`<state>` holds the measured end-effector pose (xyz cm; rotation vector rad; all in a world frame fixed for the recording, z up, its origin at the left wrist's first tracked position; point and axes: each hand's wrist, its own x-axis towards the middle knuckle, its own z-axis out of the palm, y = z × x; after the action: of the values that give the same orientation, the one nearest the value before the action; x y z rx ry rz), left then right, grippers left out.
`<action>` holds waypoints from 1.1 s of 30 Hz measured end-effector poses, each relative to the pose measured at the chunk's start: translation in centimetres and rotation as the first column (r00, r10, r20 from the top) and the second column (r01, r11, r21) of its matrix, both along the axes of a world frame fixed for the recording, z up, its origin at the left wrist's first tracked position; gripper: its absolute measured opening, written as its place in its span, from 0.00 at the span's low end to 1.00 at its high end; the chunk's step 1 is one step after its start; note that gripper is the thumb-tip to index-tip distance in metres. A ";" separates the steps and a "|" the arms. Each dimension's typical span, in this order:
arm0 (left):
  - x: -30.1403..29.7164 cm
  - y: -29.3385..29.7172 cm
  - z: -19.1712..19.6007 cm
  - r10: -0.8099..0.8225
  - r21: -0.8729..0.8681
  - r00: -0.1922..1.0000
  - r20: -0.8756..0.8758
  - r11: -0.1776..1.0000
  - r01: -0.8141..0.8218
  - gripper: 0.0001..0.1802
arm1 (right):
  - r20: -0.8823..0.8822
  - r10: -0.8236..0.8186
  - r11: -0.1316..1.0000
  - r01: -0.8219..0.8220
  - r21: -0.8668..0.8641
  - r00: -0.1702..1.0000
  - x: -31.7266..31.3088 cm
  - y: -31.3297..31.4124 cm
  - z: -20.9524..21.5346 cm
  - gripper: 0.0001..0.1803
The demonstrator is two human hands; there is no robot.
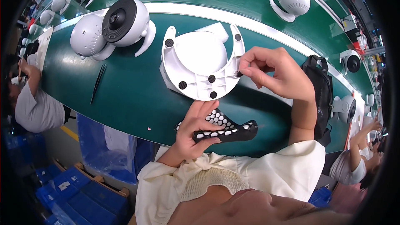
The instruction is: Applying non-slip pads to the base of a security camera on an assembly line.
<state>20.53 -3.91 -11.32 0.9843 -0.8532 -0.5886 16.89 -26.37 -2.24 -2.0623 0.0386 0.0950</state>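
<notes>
A white camera's crescent-shaped base [196, 86] faces up in front of me, with several round black foot pads on it. One is the pad [182, 85] at its left side. My right hand [277, 71] is closed in a pinch at the base's right edge, its fingertips on a small black foot pad [238, 74]. Between the thumb and fingers of my left hand [193, 129] is a curled black sheet [227, 132] dotted with white circles. The extended fingertips of that hand reach the base's near edge.
Two white cameras [127, 21] stand at the left, with black tweezers [98, 83] lying nearer. A black bag [318, 96] sits to the right. Beyond the white strip, another camera [293, 0] rests on the green surface. Blue bins [83, 196] are at the lower left; people sit at both sides.
</notes>
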 end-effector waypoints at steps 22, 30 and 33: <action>0.4 0.5 -0.9 0.020 -0.066 0.994 -0.110 0.997 -0.028 0.13 | 0.060 -0.124 0.988 0.129 -0.087 0.990 1.9 -0.7 -1.9 0.17; -1.0 0.6 -0.9 0.043 -0.037 0.998 0.047 0.998 -0.041 0.12 | -0.103 0.049 0.701 0.040 0.712 0.993 1.0 1.5 -1.7 0.10; -1.2 0.4 -0.9 0.056 -0.036 0.998 0.042 0.998 -0.055 0.12 | 0.025 -0.192 0.802 0.142 0.580 0.981 -0.1 0.1 0.0 0.09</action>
<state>19.28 -3.52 -12.21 0.9889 -0.8683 -0.5056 16.76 -26.29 -2.27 -1.4394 0.1262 -0.0830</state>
